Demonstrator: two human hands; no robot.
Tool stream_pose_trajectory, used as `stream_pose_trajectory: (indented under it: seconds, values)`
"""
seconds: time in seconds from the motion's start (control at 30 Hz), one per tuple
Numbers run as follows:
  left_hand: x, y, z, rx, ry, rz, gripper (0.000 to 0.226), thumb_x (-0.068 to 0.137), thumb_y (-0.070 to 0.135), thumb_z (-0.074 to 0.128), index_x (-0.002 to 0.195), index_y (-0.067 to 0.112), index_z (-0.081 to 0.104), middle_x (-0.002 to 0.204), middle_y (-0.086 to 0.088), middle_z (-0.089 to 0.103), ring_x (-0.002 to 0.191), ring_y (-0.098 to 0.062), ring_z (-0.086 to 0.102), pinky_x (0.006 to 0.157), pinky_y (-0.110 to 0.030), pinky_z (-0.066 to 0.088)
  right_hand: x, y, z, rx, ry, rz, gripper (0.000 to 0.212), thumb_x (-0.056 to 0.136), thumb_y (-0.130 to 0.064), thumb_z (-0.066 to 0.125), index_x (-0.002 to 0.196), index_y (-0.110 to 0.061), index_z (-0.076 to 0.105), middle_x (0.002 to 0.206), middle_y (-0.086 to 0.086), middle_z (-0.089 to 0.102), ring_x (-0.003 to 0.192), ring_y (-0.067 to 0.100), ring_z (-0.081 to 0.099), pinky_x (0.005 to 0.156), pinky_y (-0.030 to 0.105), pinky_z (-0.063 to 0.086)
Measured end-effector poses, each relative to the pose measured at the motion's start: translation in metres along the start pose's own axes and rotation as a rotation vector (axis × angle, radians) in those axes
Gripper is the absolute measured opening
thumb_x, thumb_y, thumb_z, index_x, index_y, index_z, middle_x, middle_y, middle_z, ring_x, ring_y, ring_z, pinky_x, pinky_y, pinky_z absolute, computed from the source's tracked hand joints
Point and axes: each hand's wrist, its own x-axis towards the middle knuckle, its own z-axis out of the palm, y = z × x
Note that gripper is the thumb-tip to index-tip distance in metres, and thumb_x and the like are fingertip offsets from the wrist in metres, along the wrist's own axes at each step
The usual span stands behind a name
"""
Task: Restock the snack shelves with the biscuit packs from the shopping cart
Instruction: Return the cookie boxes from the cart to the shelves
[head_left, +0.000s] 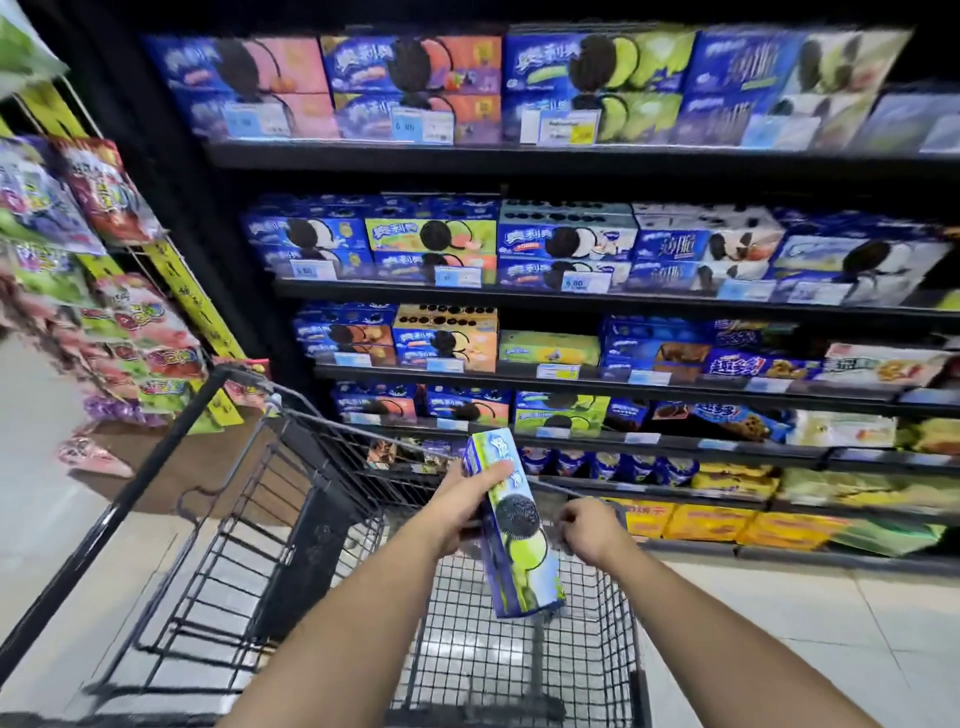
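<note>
Biscuit pack (511, 525) gripped near its top by left hand (467, 499), held above shopping cart (156, 467) for shelving; right hand (587, 530) curled on cart's far rim, probably steadying it.

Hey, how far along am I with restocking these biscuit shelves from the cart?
Nearly done, it seems. Done: the shelves look mostly filled with biscuit boxes. In hand: your left hand holds a green-and-blue biscuit pack over the shopping cart; your right hand is curled by its rim. Left: shelving this pack; the visible cart floor shows no others.
</note>
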Motion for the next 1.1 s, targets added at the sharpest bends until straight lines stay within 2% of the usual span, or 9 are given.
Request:
stream_pose_trajectory:
  seconds: [0.17,0.37,0.47,0.53,0.7,0.77,0.83,0.9,1.1]
  values:
    - [-0.019,0.009,0.052,0.027,0.027,0.048,0.077,0.055,0.061,0.089,0.119,0.034,0.056,0.110,-0.003,0.075,0.104,-0.032,0.070,0.093,-0.061,0.053,-0.009,0.027,-0.035,-0.009,-0.069,-0.057,0.018,0.087,-0.007,0.062,0.098,-0.014,0.074,0.104,0.006,0.074,0.100,0.023,0.068,0.075,0.024,0.047]
    - [-0.041,0.029,0.108,0.000,0.056,0.100,0.076,0.056,0.061,0.091,0.117,0.037,0.052,0.106,0.000,0.077,0.100,-0.028,0.072,0.094,-0.053,0.055,-0.024,0.061,-0.087,0.196,-0.165,-0.131,0.027,0.091,-0.002,0.050,0.098,-0.015,0.073,0.089,0.006,0.066,0.072,0.013,0.058,0.063,0.020,0.046]
    - [-0.049,0.041,0.134,0.001,0.050,0.130,0.083,0.056,0.060,0.091,0.124,0.036,0.051,0.106,0.001,0.077,0.097,-0.025,0.074,0.089,-0.049,0.057,-0.031,0.081,-0.108,0.338,-0.216,-0.061,0.028,0.094,-0.005,0.048,0.108,-0.012,0.072,0.093,0.009,0.063,0.084,0.024,0.057,0.077,0.033,0.049]
    - [-0.052,0.050,0.150,0.022,0.049,0.159,0.089,0.059,0.059,0.090,0.132,0.033,0.047,0.108,0.003,0.076,0.097,-0.021,0.073,0.078,-0.037,0.056,-0.038,0.092,-0.122,0.449,-0.169,-0.033,0.025,0.093,-0.007,0.048,0.096,-0.008,0.073,0.081,0.011,0.063,0.070,0.023,0.056,0.066,0.035,0.044]
    - [-0.044,0.072,0.191,0.003,0.137,0.205,0.123,0.068,0.054,0.087,0.159,0.026,0.009,0.145,0.002,0.051,0.124,-0.024,0.057,0.100,-0.043,0.048,-0.048,0.109,-0.159,0.807,-0.224,0.027,0.044,0.095,-0.059,0.053,0.089,-0.020,0.072,0.072,-0.001,0.058,0.056,0.016,0.048,0.055,0.024,0.033]
    - [-0.041,0.080,0.206,-0.091,0.136,0.228,0.118,0.075,0.048,0.085,0.159,0.035,0.003,0.137,0.006,0.056,0.111,-0.018,0.064,0.081,-0.036,0.054,-0.051,0.118,-0.173,0.953,-0.357,-0.001,0.057,0.089,-0.073,0.051,0.100,-0.024,0.076,0.074,-0.007,0.065,0.054,0.011,0.057,0.049,0.021,0.042]
    - [-0.037,0.088,0.217,-0.182,0.123,0.243,0.104,0.073,0.048,0.085,0.153,0.043,0.020,0.121,0.006,0.069,0.094,-0.018,0.072,0.062,-0.030,0.054,-0.054,0.126,-0.185,0.971,-0.424,-0.029,0.067,0.082,-0.078,0.056,0.117,-0.023,0.073,0.105,0.000,0.076,0.086,0.017,0.073,0.071,0.031,0.058]
    - [-0.035,0.097,0.227,-0.229,0.119,0.254,0.096,0.066,0.055,0.084,0.146,0.043,0.032,0.117,0.001,0.072,0.094,-0.025,0.073,0.060,-0.032,0.054,-0.061,0.136,-0.196,0.927,-0.428,0.001,0.078,0.074,-0.080,0.064,0.125,-0.021,0.069,0.123,0.006,0.072,0.112,0.024,0.067,0.103,0.044,0.049]
    - [-0.024,0.134,0.258,-0.441,0.147,0.321,0.085,0.077,0.047,0.083,0.142,0.043,0.029,0.114,-0.004,0.070,0.088,-0.026,0.074,0.071,-0.046,0.061,-0.069,0.165,-0.219,1.218,-0.282,-0.017,0.063,0.081,-0.047,0.076,0.132,-0.014,0.058,0.120,0.016,0.068,0.109,0.035,0.066,0.100,0.052,0.051]
